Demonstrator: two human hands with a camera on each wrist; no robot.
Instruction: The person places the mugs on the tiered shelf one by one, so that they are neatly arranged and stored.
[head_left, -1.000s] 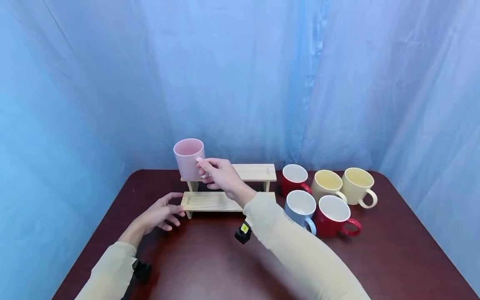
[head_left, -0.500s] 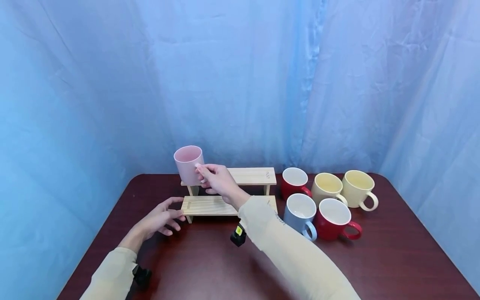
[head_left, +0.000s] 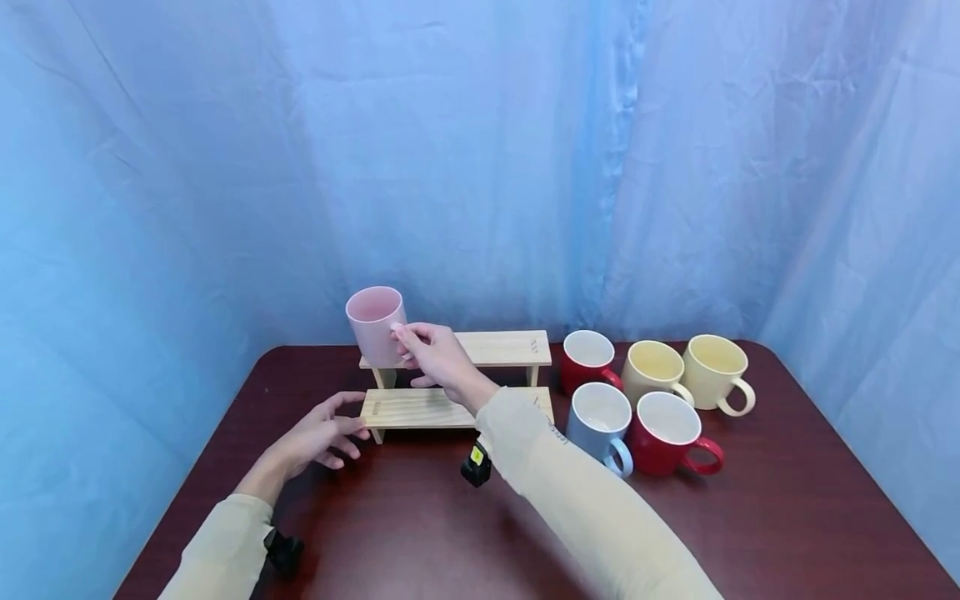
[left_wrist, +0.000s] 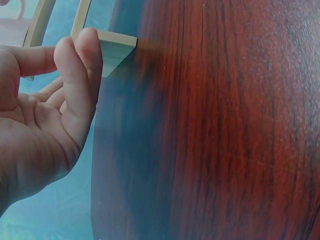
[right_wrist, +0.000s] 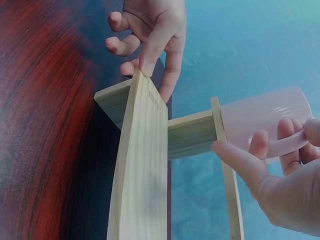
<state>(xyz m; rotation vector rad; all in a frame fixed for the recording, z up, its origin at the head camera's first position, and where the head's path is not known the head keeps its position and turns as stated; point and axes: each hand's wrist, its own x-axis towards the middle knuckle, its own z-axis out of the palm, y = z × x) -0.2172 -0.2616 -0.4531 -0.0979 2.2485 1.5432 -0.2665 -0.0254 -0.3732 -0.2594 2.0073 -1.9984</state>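
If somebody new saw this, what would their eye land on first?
Likely the pink mug, held by its handle in the right hand at the left end of the upper wooden shelf. Then, on the table's right, two red mugs, two pale yellow mugs and a light blue mug. The left hand grips the lower wooden shelf's left end.

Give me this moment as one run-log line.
right hand: grips pink mug by handle, at left end of upper shelf | left hand: touches left end of lower shelf | five other mugs: upright, right of shelves
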